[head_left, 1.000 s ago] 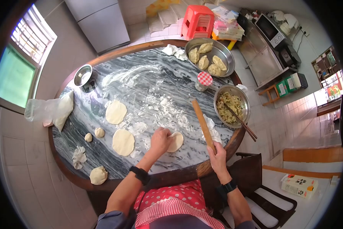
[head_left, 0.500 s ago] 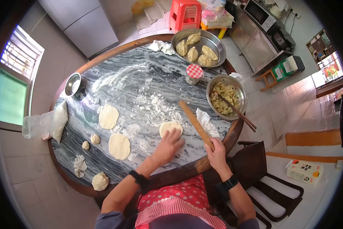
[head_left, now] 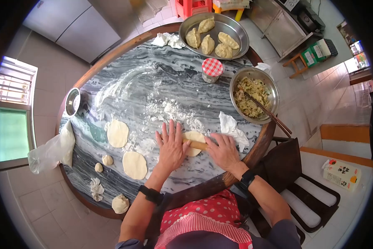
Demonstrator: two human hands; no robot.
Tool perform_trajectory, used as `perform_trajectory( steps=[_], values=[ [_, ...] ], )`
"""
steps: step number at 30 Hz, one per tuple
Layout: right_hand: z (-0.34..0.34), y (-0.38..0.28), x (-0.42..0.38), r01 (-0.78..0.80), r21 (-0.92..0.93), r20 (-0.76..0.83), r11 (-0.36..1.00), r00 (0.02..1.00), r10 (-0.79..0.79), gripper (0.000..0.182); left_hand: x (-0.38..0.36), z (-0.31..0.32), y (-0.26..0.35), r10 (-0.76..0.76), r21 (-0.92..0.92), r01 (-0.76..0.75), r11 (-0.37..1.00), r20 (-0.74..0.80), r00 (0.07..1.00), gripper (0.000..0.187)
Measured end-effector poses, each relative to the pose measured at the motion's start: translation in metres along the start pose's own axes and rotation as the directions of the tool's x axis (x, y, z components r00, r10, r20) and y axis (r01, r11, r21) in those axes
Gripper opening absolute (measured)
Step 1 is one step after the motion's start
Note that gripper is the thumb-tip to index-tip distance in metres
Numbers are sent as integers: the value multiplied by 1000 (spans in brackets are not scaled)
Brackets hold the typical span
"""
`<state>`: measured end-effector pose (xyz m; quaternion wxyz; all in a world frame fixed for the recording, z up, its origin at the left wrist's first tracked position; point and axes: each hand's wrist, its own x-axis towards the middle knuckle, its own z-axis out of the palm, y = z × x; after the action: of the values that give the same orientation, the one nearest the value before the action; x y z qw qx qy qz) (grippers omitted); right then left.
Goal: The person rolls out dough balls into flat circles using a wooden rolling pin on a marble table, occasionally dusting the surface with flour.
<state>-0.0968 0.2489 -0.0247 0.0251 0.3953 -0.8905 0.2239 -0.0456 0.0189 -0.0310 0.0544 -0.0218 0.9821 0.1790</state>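
A wooden rolling pin [head_left: 199, 144] lies across a flat dough round [head_left: 193, 137] near the table's front edge. My left hand [head_left: 172, 147] rests on the pin's left end, its fingers spread and stretched out. On the right end lies my right hand [head_left: 224, 152], fingers extended over the pin and not wrapped round it. Both palms hide the pin's ends. Left of my left hand are two more rolled rounds, one nearer [head_left: 134, 165] and one farther [head_left: 117, 133]. Two small dough balls [head_left: 107, 160] sit beside them. Loose flour [head_left: 170, 108] covers the marble beyond my hands.
At the back stands a metal pan [head_left: 240, 31] of shaped dumplings, with a checked-lid jar [head_left: 212, 68] before it. Chopsticks [head_left: 273, 118] lean in a bowl of filling [head_left: 253, 99]. Crumpled tissue [head_left: 234, 129], a larger dough lump [head_left: 120, 204], a flour bag [head_left: 55, 145] and a small bowl [head_left: 72, 102] surround the workspace.
The rolling pin has swung from beside the dough round to lie across it. My left hand has moved from the dough onto the pin; my right hand has shifted up and left, its grip loosened.
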Motion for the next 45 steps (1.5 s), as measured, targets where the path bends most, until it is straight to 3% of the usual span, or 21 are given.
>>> perform_trajectory(
  steps=[7, 12, 16, 19, 21, 22, 23, 25, 29, 32, 36, 38, 39, 41, 42, 44, 45],
  values=[
    [1, 16, 42, -94, -191, 4, 977, 995, 97, 57, 42, 1, 1, -74, -9, 74, 997, -15, 997, 69],
    [5, 23, 54, -127, -137, 32, 982, 991, 132, 58, 58, 1, 3, -74, 86, 82, 993, -102, 992, 69],
    [7, 22, 56, -158, -57, 39, 986, 986, 161, 54, 62, 0, -1, -77, 28, 81, 996, -131, 988, 68],
    [10, 25, 55, -147, -45, 25, 988, 989, 148, 53, 53, -8, -11, -30, -81, 14, 997, -201, 979, 63],
    [9, 27, 53, -120, -71, 9, 990, 993, 121, 52, 26, -12, -18, -131, -421, -51, 906, -392, 911, 55],
    [7, 26, 47, -87, -42, -7, 995, 996, 87, 53, 7, -18, -10, -260, -439, 61, 896, -409, 875, 48],
    [6, 24, 42, -50, -13, -26, 999, 998, 50, 54, -13, -15, -6, -262, -436, 64, 898, -412, 873, 48],
    [7, 23, 34, -1, -18, -15, 1000, 1000, 0, 53, -37, -2, -1, -604, -780, 374, 501, -5, 797, 47],
    [7, 21, 32, 98, -62, 31, 993, 995, -97, 47, -17, 17, 20, -627, -886, 278, 371, -18, 779, 47],
    [3, 18, 34, 4, 85, 89, 996, 996, -12, 42, 2, 9, 17, -610, -832, 454, 317, 187, 770, 37],
    [-15, 8, 28, -49, 209, 77, 977, 996, 34, 35, -1, 10, 12, -509, -867, 472, 157, 339, 791, 34],
    [-17, 6, 23, -285, 447, 208, 848, 955, 211, 29, -6, 17, 12, -447, -979, 198, -54, 201, 872, 29],
    [-17, 8, 20, -287, 446, 206, 848, 955, 214, 29, -8, 11, 13, -444, -979, 198, -53, 201, 873, 29],
    [-14, 13, 14, -296, 603, 233, 741, 954, 190, 26, -16, -10, 17, -385, -936, 270, -225, 340, 858, 25],
    [-19, 10, 15, -296, 606, 233, 739, 954, 191, 26, -17, -13, 18, -386, -936, 272, -223, 341, 857, 25],
    [-30, 1, 18, -595, 678, 527, 430, 803, 280, 30, -19, -17, 20, -373, -890, 284, -356, 414, 830, 29],
    [-28, 0, 17, -597, 679, 528, 428, 802, 280, 30, -19, -16, 17, -373, -890, 286, -356, 416, 829, 29]
  ],
)
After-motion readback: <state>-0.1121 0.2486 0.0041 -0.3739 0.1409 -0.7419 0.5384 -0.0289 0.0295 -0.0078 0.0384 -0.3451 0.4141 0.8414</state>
